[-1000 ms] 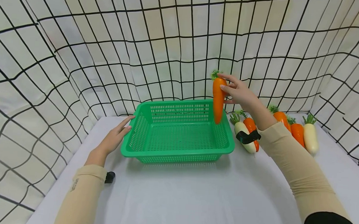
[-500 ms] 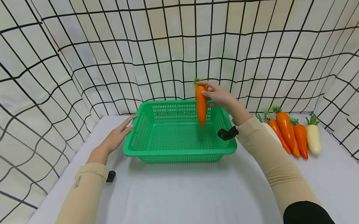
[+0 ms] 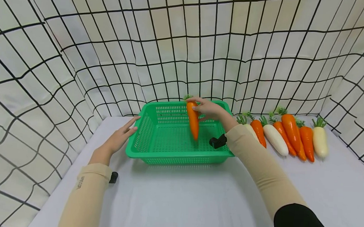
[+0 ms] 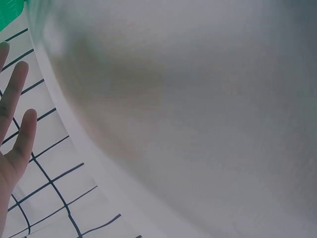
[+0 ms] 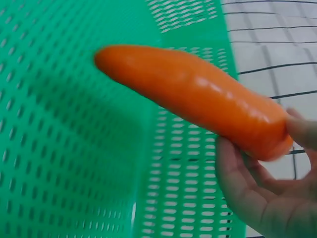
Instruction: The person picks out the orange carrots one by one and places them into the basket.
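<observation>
My right hand (image 3: 209,109) pinches an orange carrot (image 3: 193,120) near its leafy top, and the carrot hangs tip down inside the green basket (image 3: 180,157). In the right wrist view the carrot (image 5: 193,91) lies between thumb and fingers, with the perforated basket wall (image 5: 183,173) behind it. At the basket's left rim, my left hand (image 3: 116,141) rests with its fingers stretched out. The left wrist view shows only part of that left hand (image 4: 15,129), its fingers spread. Whether the carrot's tip touches the basket floor, I cannot tell.
Right of the basket lie several carrots (image 3: 291,130) and white radishes (image 3: 275,140) in a row on the white table (image 3: 179,200). A black wire grid (image 3: 186,62) with white cloth behind it surrounds the back and sides.
My right hand has carried the carrot leftward from above the basket's right edge, then lowered it into the basket. The left hand stays at the left rim.
</observation>
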A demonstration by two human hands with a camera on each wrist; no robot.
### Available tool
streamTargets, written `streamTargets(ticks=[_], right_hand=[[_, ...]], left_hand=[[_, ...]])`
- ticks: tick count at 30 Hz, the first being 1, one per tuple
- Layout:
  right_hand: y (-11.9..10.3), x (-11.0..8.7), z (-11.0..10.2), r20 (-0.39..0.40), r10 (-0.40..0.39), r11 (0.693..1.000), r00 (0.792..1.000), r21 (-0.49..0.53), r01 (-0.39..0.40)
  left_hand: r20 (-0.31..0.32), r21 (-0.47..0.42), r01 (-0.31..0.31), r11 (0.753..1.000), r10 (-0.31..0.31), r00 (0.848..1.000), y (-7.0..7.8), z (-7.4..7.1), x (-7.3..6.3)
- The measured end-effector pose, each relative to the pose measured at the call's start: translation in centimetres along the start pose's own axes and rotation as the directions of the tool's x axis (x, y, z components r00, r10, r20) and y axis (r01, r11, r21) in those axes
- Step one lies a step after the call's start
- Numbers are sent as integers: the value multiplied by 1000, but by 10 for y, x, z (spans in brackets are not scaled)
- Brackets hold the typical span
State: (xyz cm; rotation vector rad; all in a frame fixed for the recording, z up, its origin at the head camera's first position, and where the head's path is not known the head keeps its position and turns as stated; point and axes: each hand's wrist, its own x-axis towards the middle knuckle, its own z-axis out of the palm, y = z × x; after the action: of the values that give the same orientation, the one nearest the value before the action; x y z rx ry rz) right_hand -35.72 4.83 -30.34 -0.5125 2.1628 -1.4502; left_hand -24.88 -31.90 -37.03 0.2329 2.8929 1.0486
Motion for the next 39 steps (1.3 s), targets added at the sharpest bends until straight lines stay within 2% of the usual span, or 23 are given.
streamTargets(ticks=[5, 14, 22, 26, 33, 39], right_hand=[[6, 7, 7, 79, 45, 993, 996, -111, -36], [9, 12, 16, 90, 110, 981, 990, -173, -93], [15, 15, 23, 57, 175, 970, 983, -181, -163], [16, 15, 25, 69, 206, 963, 976, -191, -190], [21, 13, 23, 128, 262, 938, 956, -266, -222], [24, 12, 22, 96, 289, 903, 953, -359, -237]], left_hand=[[-2, -17, 9, 1000, -9, 1000, -2, 1, -1], [-5, -30, 25, 999, -25, 1000, 0, 2, -1], [-6, -52, 30, 998, -30, 1000, -1, 3, -1], [-9, -57, 27, 998, -28, 1000, 1, 3, 0], [-12, -65, 27, 998, -28, 1000, 4, 3, 1], [-11, -72, 36, 997, -37, 999, 3, 5, 2]])
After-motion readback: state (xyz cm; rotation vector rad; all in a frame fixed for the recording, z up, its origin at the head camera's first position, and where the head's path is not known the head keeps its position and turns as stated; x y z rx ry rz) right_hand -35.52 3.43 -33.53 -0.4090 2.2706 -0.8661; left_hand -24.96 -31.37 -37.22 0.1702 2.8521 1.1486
